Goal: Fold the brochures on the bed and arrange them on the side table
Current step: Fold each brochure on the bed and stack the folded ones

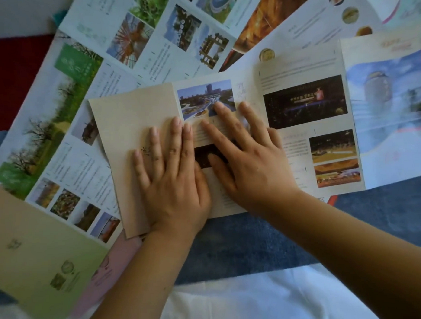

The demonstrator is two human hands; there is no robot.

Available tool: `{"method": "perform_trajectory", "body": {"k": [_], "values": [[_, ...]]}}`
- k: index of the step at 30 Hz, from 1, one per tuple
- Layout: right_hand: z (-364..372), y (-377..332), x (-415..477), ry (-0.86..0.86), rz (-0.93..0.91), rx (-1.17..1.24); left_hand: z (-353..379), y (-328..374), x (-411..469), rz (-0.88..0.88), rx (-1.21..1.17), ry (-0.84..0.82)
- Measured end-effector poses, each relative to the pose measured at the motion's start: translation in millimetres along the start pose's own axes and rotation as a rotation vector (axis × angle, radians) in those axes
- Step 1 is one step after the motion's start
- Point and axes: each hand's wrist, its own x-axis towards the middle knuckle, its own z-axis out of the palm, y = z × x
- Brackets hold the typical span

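Observation:
A beige brochure point(306, 102) with city and night photos lies across the middle of the bed, its left panel point(133, 119) folded over so the plain tan back faces up. My left hand point(174, 175) lies flat on that folded panel, fingers straight, pressing it down. Beside it my right hand point(248, 157) presses flat on the inner page, fingers spread over the photo and text. Other brochures lie unfolded around: a green park one point(65, 112) at left and a food one point(302, 22) at the top.
A folded green brochure point(37, 258) and a pink one point(101, 280) lie at the lower left. The blue bed runner point(256, 241) and white sheet point(235, 300) show below the papers. A red surface point(13, 78) is at the far left. No side table is in view.

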Motion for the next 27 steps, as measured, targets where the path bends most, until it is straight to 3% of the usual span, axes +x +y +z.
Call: {"method": "perform_trajectory", "body": {"k": [10, 15, 27], "values": [[-4.3, 0.5, -10.6, -0.092, -0.034, -0.066, 2.8, -23.5, -4.8, 0.056, 0.019, 0.028], [4.0, -26.3, -4.6, -0.145, -0.094, -0.072, -1.0, -74.7, -23.2, -0.001, 0.047, 0.053], [30.2, -101.4, 21.0, -0.058, -0.173, -0.043, -12.6, -196.8, -54.5, -0.110, -0.028, 0.069]]}}
